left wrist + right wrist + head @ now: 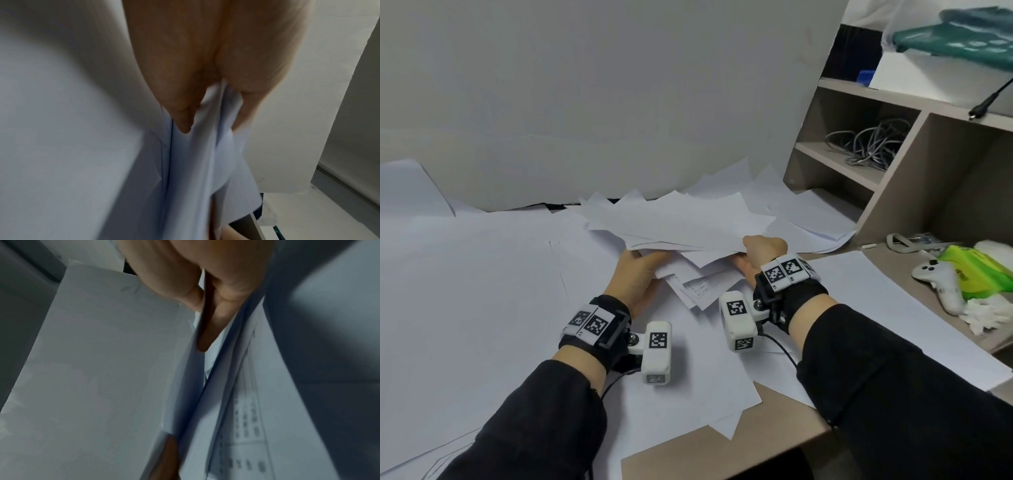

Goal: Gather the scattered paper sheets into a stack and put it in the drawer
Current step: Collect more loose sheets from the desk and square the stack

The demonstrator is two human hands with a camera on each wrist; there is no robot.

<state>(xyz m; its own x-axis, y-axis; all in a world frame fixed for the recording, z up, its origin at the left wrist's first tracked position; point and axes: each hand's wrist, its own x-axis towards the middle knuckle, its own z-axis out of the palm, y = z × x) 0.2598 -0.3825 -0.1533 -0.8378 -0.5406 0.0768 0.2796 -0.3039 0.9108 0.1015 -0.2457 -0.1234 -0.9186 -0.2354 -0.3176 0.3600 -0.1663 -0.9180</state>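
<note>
Head view. We note a beige desk (726, 442) set against a pale grey wall (585, 85), its top largely covered by loose white sheets (482, 291). To the right stands a shelf unit (893, 192); one compartment holds a tangle of grey cables (873, 144), and the lower ledge carries a white game controller (941, 281) beside a green packet (972, 270). The bundle of paper sheets (681, 222) is held above the desk near its far middle, untidy, corners fanned at differing angles. Its long axis runs roughly left to right, the far edge toward the wall. The left hand (637, 277) grips the bundle's near left edge, the right hand (760, 257) its near right edge. No drawer appears in any view.

Left wrist view. The picture is blurred. We see the left hand (205, 65) with thumb and fingers closed on the edge of the sheets (195, 162), which run away from the camera.

Right wrist view. The right hand (195, 280) pinches several layers of sheets (102, 369), one finger tucked between them. A printed table shows on one sheet (248, 426); its text is unreadable.
</note>
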